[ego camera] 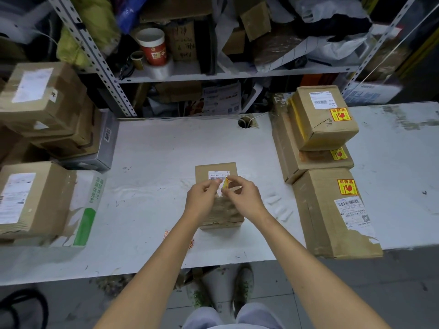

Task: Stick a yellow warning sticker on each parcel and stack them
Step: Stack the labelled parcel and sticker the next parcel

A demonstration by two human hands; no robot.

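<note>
the white table point(154, 150) carries everything at working height, sorted by side. on the person's left, the brown parcels point(40, 100) show no yellow mark and sit piled, probably the waiting supply. on the right, the stickered parcels point(320, 117) are stacked on and against one another, each showing a yellow label, so that side seems to be the finished pile. between the two lies one small parcel point(215, 169), flat on the table with its shipping label up, set where both arms reach it easily. over its top the left hand point(200, 198) and right hand point(242, 195) meet, fingers curled, each pinching the yellow sticker point(225, 184) just above the box. the two-handed pinch suggests the backing is being peeled, though the backing itself is hard to make out.
</note>
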